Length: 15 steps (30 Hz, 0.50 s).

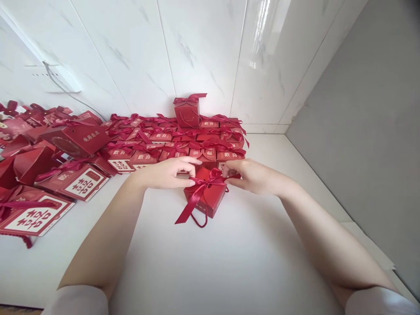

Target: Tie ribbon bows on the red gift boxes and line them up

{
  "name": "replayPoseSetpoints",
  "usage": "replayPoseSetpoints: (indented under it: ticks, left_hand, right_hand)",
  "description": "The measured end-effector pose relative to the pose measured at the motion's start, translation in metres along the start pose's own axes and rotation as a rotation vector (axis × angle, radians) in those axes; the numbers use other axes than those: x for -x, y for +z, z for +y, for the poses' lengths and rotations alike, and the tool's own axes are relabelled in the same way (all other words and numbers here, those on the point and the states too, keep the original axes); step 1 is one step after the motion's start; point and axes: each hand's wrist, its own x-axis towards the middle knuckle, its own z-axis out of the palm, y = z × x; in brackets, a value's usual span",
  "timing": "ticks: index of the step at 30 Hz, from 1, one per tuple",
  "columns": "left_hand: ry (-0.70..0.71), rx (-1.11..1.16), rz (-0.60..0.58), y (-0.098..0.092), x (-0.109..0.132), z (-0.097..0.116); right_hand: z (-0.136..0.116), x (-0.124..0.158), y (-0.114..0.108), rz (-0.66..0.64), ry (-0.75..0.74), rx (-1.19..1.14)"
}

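A small red gift box (206, 199) stands on the white table (229, 262) in the middle of the view. A red ribbon (197, 192) is tied in a bow on its top, with a long tail hanging over the front left. A red cord loop (200, 221) dangles below the box. My left hand (167, 173) pinches the left side of the bow, fingers closed. My right hand (254, 175) pinches the right loop of the ribbon, fingers closed too.
Just behind the hands, rows of finished red boxes with bows (177, 142) sit against the marble wall, one box (187, 111) stacked on top. Larger red boxes and flat packs (65, 162) crowd the left. A grey wall (361, 131) closes off the right.
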Motion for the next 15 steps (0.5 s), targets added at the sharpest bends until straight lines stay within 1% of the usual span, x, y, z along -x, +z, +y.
replayPoseSetpoints:
  ticks: [3,5,8,11,13,15]
  left_hand:
    - [0.015,0.039,-0.024,-0.001,0.002,0.004]
    - [0.006,0.054,-0.041,0.001,0.002,0.006]
    - [-0.046,0.031,-0.043,0.007,-0.001,0.009]
    - [-0.074,0.004,-0.028,0.015,-0.006,0.012]
    - [-0.064,-0.006,-0.023,0.018,-0.009,0.012]
    - [-0.041,-0.028,-0.023,0.020,-0.011,0.012]
  right_hand:
    - [-0.004,0.006,-0.007,-0.096,0.019,-0.064]
    - [-0.005,0.009,-0.010,-0.157,0.033,-0.061]
    - [-0.006,0.010,-0.011,-0.278,0.080,-0.046]
    - [-0.007,0.009,-0.009,-0.399,0.104,-0.089]
    - [-0.008,0.008,-0.007,-0.438,0.113,-0.117]
    - [-0.009,0.008,-0.006,-0.450,0.125,-0.123]
